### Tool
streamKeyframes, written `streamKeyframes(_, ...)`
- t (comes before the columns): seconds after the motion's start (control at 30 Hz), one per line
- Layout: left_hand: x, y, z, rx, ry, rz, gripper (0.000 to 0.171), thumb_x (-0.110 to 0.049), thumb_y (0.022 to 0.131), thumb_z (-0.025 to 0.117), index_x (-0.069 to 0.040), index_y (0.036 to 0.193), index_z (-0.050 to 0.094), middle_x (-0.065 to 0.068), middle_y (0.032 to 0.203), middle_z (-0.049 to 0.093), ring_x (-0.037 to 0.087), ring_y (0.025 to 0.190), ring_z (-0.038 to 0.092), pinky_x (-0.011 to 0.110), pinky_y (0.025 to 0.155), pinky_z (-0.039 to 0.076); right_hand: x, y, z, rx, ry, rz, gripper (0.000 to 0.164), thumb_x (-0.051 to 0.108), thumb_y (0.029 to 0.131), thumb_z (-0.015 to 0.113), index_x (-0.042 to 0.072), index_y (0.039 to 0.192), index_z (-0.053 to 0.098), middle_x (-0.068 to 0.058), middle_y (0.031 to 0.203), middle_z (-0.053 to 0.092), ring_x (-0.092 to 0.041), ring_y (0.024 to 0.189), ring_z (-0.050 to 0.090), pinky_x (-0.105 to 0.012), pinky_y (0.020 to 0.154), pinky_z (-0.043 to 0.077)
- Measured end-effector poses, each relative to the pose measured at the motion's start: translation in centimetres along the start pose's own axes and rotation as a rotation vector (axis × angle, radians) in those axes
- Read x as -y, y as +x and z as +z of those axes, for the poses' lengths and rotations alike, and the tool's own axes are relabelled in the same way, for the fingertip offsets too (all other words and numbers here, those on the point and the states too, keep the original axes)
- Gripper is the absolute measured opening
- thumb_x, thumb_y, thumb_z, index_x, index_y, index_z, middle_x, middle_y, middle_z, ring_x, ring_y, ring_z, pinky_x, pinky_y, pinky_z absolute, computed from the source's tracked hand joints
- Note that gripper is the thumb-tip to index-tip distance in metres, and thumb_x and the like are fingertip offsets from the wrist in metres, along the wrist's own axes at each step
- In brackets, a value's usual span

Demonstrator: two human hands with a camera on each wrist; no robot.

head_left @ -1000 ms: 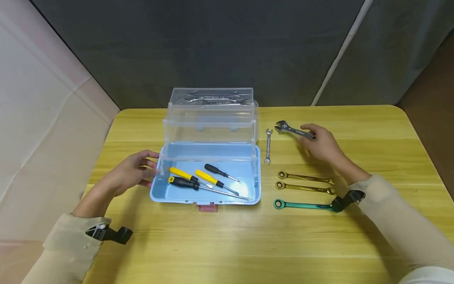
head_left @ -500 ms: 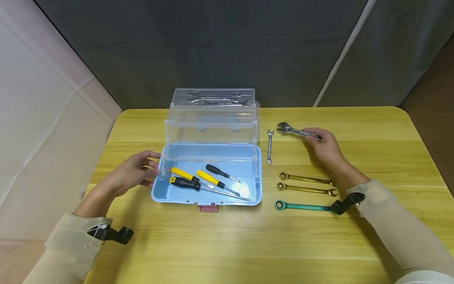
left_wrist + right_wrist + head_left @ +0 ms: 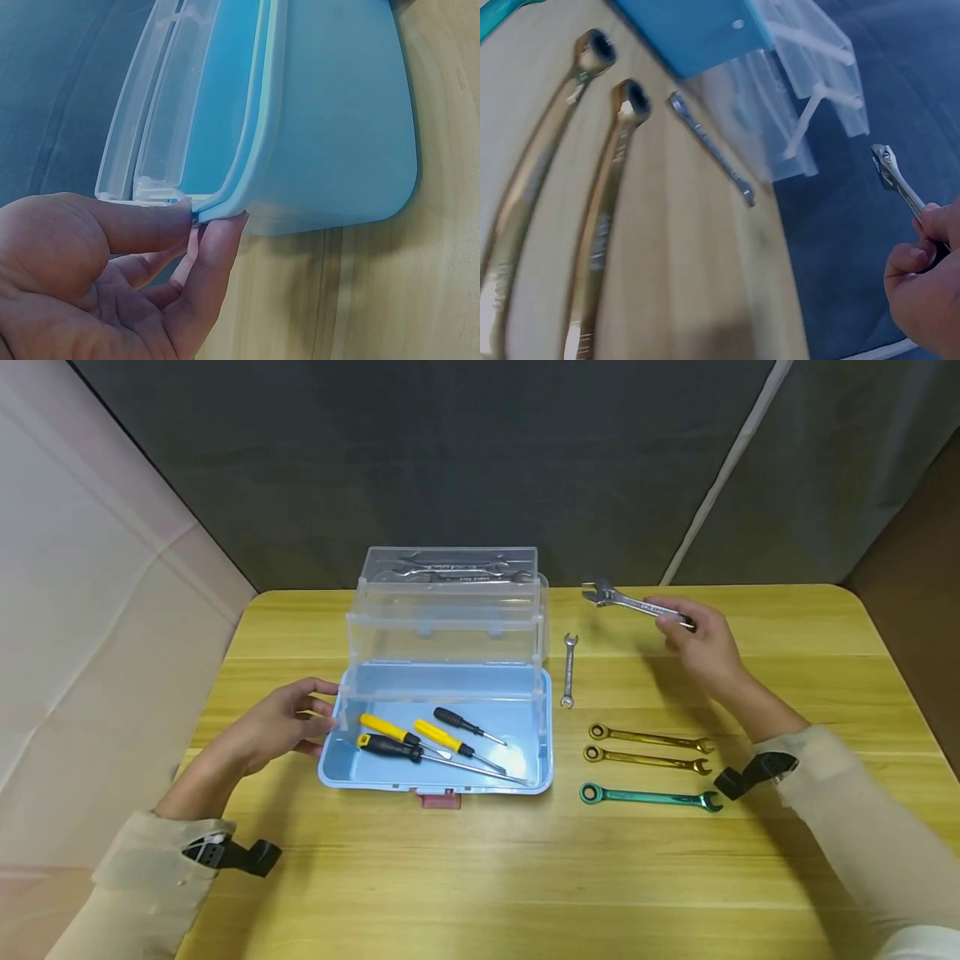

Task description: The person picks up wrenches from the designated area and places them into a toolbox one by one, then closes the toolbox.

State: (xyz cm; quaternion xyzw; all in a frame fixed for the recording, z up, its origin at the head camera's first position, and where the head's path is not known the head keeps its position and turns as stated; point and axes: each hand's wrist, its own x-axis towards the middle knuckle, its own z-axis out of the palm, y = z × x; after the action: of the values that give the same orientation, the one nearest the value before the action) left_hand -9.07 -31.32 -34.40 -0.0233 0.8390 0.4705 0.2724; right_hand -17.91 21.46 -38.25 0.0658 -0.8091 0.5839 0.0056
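Note:
My right hand (image 3: 701, 635) grips an adjustable wrench (image 3: 637, 603) by the end of its handle, lifted above the table, its head pointing left. At the left side of a light blue toolbox (image 3: 450, 789), my left hand (image 3: 281, 727) pinches the rim between thumb and fingers, as the left wrist view shows. Inside the box lie two yellow screwdrivers (image 3: 442, 737), a long black one (image 3: 390, 747) and a short black one (image 3: 453, 718). Clear trays (image 3: 442, 639) stand raised at the back, with silver wrenches (image 3: 457, 575) in the top one.
A small open-end wrench (image 3: 569, 670) lies right of the box. Two gold ratchet wrenches (image 3: 648, 737) and a green ratchet wrench (image 3: 648, 797) lie in a row nearer the front. A dark curtain (image 3: 450, 460) hangs behind the wooden table (image 3: 480, 885).
My right hand has raised the adjustable wrench off the table, upward and slightly right in the head view. The left hand stays at the toolbox rim.

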Motion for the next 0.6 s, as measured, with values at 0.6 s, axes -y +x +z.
streamKeyframes(0.6, -0.2, 0.0, 0.0, 0.003, -0.002, -0.012, 0.051, 0.002, 0.103, 0.053, 0.007, 0.149, 0.031, 0.022, 0.119, 0.050, 0.023, 0.090, 0.063, 0.034, 0.075, 0.061, 7.4, 3.0, 2.9, 0.107, -0.024, -0.077, 0.031, 0.014, 0.105, 0.056, 0.005, 0.133, 0.066, -0.004, 0.101, 0.050, -0.014, 0.072, 0.040, -0.021, 0.061, 0.038)
